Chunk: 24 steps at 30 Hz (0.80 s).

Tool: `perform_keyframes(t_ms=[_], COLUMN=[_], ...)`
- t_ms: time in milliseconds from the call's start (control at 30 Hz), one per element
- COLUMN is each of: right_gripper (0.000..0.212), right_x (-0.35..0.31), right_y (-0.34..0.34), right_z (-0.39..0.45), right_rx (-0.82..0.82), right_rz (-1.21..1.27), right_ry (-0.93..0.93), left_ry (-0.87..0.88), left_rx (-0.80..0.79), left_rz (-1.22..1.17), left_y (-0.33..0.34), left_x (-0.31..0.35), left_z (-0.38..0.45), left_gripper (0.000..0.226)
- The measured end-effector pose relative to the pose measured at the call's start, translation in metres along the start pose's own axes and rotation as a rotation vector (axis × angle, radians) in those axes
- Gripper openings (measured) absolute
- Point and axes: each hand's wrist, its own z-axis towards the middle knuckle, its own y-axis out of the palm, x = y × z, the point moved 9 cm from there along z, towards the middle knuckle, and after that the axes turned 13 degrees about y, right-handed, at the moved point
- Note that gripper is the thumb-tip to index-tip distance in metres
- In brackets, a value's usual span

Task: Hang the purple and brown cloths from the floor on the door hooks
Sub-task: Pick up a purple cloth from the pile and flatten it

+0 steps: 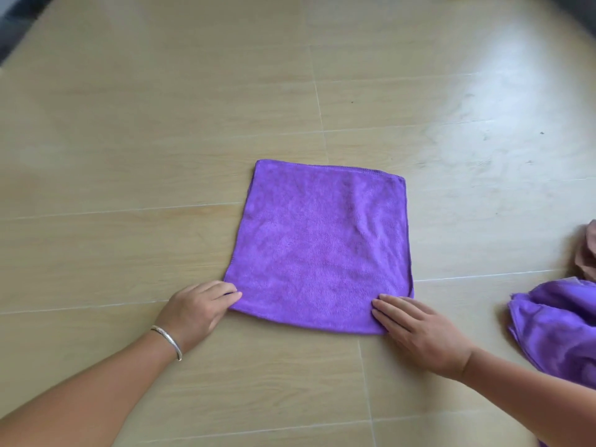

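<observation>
The left hand (196, 309) pinches the near left corner of the purple cloth (319, 250) spread on the floor (129, 156); the right hand (422, 333) presses flat on its near right corner. A brown cloth (587, 253) lies at the floor's right edge.

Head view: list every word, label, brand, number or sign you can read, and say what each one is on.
None: no text can be read anywhere in this view.
Flat purple cloth: plain, no tag or print visible.
Crumpled purple cloth and brown cloth at the right edge: no label shows.
Bracelet on the left wrist: too small to tell whether it bears any marking.
Floor tiles: wood-grain pattern only.
</observation>
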Motion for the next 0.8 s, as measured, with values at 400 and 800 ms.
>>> perform_keyframes(t_ms=[400,800], right_gripper=[0.026,0.031], right_x=[0.038,0.005], right_y=[-0.162,-0.549], right_z=[0.090,0.218], right_rx=[-0.137,-0.326], right_rz=[-0.049,-0.056], right_ry=[0.391,0.255], left_ry=[-0.191,-0.330], left_rx=[-0.089,-0.247], left_rz=[0.025,0.088], left_y=[-0.181,-0.550], left_x=[-0.034,-0.027], left_z=[0.064,0.091], left_gripper=[0.019,0.040])
